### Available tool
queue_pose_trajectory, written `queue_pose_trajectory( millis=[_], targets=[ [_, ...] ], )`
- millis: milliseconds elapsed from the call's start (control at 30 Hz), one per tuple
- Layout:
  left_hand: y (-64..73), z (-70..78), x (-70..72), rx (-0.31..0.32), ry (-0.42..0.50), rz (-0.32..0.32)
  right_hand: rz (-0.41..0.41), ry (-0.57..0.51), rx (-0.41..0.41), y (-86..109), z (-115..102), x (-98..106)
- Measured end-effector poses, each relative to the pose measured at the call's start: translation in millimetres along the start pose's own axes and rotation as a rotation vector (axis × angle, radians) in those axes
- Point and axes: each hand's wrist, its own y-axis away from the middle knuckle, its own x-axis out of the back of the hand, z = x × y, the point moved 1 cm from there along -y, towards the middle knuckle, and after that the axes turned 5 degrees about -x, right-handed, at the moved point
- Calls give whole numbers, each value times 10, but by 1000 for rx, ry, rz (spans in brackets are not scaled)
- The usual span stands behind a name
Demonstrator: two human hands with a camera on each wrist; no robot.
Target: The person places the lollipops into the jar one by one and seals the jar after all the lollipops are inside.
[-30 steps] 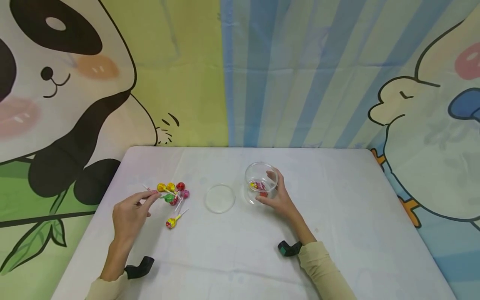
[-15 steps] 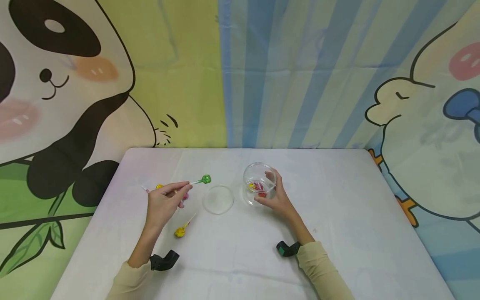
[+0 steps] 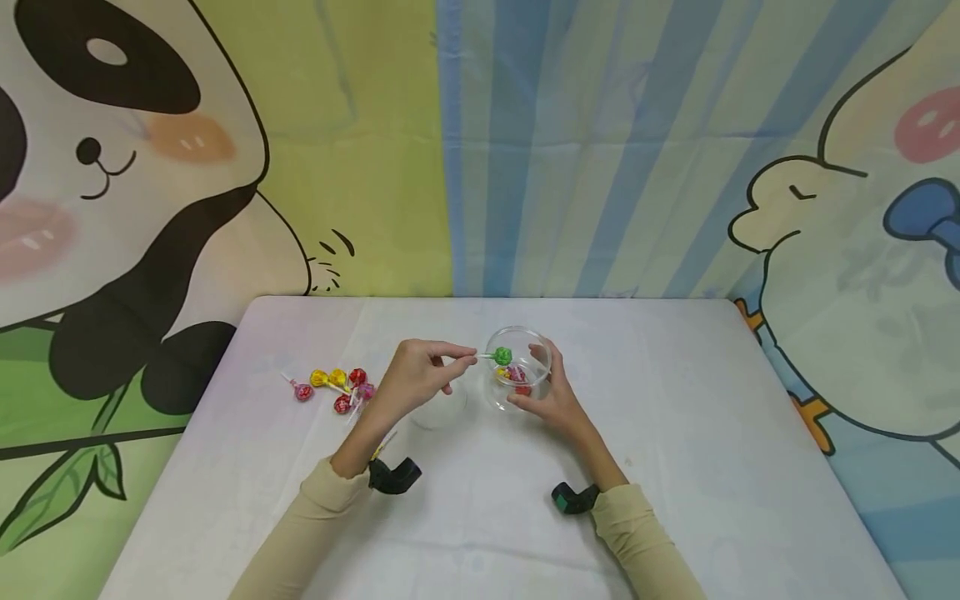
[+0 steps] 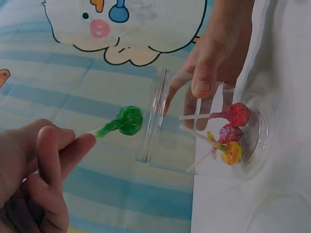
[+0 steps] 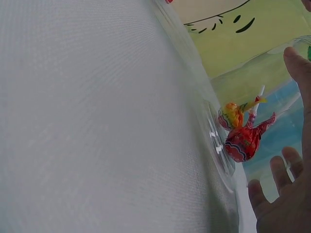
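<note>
My left hand (image 3: 423,379) pinches the white stick of a green-wrapped lollipop (image 3: 502,357), its head pointing right. In the left wrist view the green head is just outside the mouth of a clear jar (image 4: 170,158). My right hand (image 3: 553,390) grips that jar from the right, thumb and fingers around its wall. Inside, at the bottom, lie a red lollipop (image 4: 239,114), a pinkish-red lollipop (image 4: 230,132) and a yellow one (image 4: 232,153). The right wrist view shows the jar base by the white tabletop; whether it touches is hard to tell.
Left on the white table (image 3: 480,533) lies a cluster of red, pink and yellow lollipops (image 3: 339,379), with a pink-red one (image 3: 303,392) slightly apart. A clear round lid (image 3: 442,427) lies partly behind my left hand. Another lollipop's stick (image 3: 386,442) shows beside my left wrist.
My left hand has picked the green lollipop from the cluster and carried it right to the jar's mouth. The pink-red lollipop is left lying there. My right hand still holds the jar in place.
</note>
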Motion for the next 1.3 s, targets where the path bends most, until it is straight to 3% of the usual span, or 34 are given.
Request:
queue_pose_trajectory(
  millis=[100, 300, 533, 733, 867, 1000, 1133, 1300],
  targets=[
    [-159, 38, -112, -16, -99, -84, 2, -2, 17, -2, -1, 4],
    [-355, 19, -303, 52, -200, -182, -11, -9, 12, -2, 11, -3],
    [-508, -6, -502, 29, -287, -203, -7, -13, 21, -6, 27, -22],
    [-524, -36, -589, 87, -363, -213, -28, -11, -8, -25, 25, -67],
    [-504, -28, -583, 60, -345, -178, -40, -8, -21, 21, -120, -53],
    [-432, -20, -533, -21, -302, -83, -45, 8, -7, 92, -324, -22],
    [-265, -25, -411, -80, -265, 34, -38, 19, -4, 113, -383, -5],
    [10, -83, -174, -69, -255, 110, -26, 6, -19, 122, -378, 29]
  ],
)
